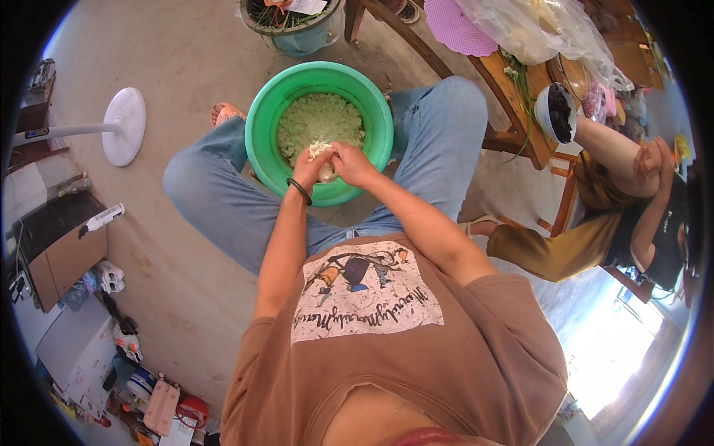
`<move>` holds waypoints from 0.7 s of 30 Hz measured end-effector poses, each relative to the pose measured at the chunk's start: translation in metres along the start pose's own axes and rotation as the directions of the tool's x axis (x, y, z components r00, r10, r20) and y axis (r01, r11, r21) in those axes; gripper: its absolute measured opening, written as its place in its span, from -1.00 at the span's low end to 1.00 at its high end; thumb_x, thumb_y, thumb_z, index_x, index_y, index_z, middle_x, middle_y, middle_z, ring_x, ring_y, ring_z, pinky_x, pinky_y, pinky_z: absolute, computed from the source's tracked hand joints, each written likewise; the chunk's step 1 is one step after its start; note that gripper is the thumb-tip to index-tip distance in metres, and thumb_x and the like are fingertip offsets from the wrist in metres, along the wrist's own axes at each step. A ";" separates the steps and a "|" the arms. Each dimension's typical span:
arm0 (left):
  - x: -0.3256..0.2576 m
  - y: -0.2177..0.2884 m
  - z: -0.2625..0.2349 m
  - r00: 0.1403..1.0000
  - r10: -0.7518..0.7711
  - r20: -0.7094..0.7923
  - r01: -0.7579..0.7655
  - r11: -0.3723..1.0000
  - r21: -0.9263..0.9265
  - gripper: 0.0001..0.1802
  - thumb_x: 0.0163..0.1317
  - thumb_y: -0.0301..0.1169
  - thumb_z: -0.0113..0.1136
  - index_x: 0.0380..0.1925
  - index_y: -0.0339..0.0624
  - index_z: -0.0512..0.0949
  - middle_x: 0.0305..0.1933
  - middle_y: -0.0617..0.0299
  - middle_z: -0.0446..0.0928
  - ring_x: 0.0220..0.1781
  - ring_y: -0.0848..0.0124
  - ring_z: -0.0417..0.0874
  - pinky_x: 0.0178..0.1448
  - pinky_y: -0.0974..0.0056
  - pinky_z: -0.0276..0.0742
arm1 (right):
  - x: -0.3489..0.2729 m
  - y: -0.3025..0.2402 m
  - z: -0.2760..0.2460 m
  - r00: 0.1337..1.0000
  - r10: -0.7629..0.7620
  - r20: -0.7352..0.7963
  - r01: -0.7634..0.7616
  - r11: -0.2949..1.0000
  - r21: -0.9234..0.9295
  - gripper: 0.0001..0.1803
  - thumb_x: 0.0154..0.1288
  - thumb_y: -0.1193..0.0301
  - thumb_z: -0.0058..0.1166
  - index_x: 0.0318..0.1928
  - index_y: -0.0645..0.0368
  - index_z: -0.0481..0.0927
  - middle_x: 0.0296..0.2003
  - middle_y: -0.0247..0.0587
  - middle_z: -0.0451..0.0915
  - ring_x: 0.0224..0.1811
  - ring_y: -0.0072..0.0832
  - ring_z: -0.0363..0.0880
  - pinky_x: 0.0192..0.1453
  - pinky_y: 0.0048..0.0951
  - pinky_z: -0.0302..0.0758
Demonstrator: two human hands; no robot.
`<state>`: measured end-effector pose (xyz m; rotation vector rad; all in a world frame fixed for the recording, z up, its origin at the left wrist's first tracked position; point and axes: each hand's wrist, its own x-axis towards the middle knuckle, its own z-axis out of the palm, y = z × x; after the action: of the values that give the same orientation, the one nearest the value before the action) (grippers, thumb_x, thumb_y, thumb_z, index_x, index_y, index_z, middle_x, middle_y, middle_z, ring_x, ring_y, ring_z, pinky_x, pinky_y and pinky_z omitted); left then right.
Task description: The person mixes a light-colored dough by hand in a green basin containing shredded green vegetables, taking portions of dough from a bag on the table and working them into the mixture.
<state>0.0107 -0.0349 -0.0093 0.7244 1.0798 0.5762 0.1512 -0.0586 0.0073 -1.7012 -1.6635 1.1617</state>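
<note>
Between my knees stands a green plastic tub [258, 126] holding a layer of pale green, finely chopped vegetable [316, 119]. Both my hands are over its near side, close together. My left hand [309, 165], with a dark band at the wrist, is closed around a clump of the pale chopped vegetable. My right hand [352, 165] meets it, its fingers curled on the same clump. Some whitish bits show above and below the fingers. The inner sides of both hands are hidden.
A bucket with green stalks [297, 41] stands beyond the tub. To the right, a wooden table [513, 93] carries plastic bags and a bowl of dark food [555, 113]; a seated person [587, 215] is beside it. A white round-based stand [125, 126] is at left.
</note>
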 end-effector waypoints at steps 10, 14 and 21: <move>0.002 -0.007 0.013 0.993 0.042 -0.112 -0.037 0.998 0.047 -0.76 0.27 -0.27 0.00 -0.27 -0.23 0.49 -0.37 0.32 0.52 -0.42 0.56 0.50 -0.36 0.43 0.42 | 0.006 0.001 0.005 0.990 0.116 -0.085 -0.122 0.990 -0.070 -0.75 0.19 0.32 -0.14 -0.33 0.27 0.47 -0.46 0.16 0.52 -0.36 0.07 0.49 -0.31 -0.06 0.39; 0.015 -0.029 -0.015 0.981 -0.012 -0.195 0.048 0.983 0.177 -0.72 0.26 -0.26 -0.06 -0.29 -0.25 0.51 -0.45 0.30 0.51 -0.44 0.54 0.50 -0.38 0.41 0.42 | 0.000 -0.017 0.000 0.993 -0.008 0.114 0.034 0.974 -0.223 -0.81 0.19 0.38 -0.14 -0.34 0.26 0.46 -0.46 0.15 0.51 -0.41 0.10 0.46 -0.36 -0.07 0.39; 0.027 -0.021 -0.016 0.897 -0.127 -0.424 0.053 0.982 -0.182 -0.73 0.23 -0.33 -0.12 -0.23 -0.25 0.49 -0.40 0.22 0.54 -0.46 0.44 0.56 -0.39 0.38 0.49 | 0.006 -0.010 0.001 0.966 0.198 0.167 -0.257 0.821 0.511 -0.64 0.15 0.49 -0.06 0.02 0.19 0.41 -0.31 -0.04 0.52 -0.34 -0.25 0.54 -0.36 -0.25 0.46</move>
<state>0.0075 -0.0248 -0.0450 0.4011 1.4519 0.7603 0.1443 -0.0519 0.0140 -1.5144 -1.0565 1.6685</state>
